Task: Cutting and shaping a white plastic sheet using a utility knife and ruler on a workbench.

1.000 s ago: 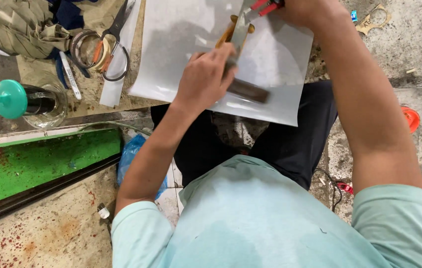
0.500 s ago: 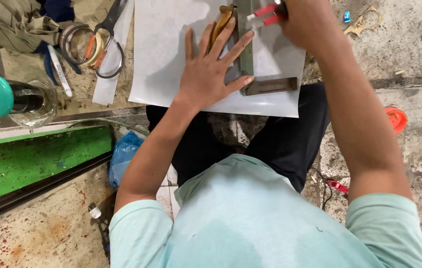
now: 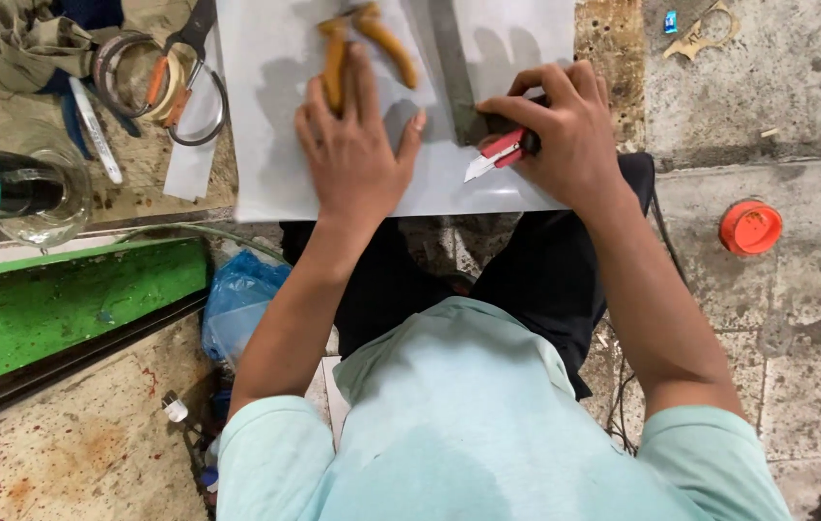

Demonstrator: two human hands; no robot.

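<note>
1. Leftmost, green panel (image 3: 53,309) beside stained floor (image 3: 63,463).
2. Left hand (image 3: 352,154) flat, fingers spread, pressing white sheet (image 3: 265,106) and orange-handled pliers (image 3: 352,39).
3. Right hand (image 3: 565,135), fingers gripping red utility knife (image 3: 495,154) on sheet.
4. Rightward, orange lid (image 3: 750,227) on concrete.

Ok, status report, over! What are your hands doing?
Left hand flat on white sheet. Right hand gripping red utility knife beside metal ruler. Orange-handled pliers under left fingers.

**Even, soft light, sharp picture**

Bright, diffuse light falls from above. The left hand (image 3: 357,145) and right hand (image 3: 565,135) cast soft grey shadows ahead onto the white sheet (image 3: 275,116), which shows mild glare. Focus is crisp; edges bend slightly.
</note>
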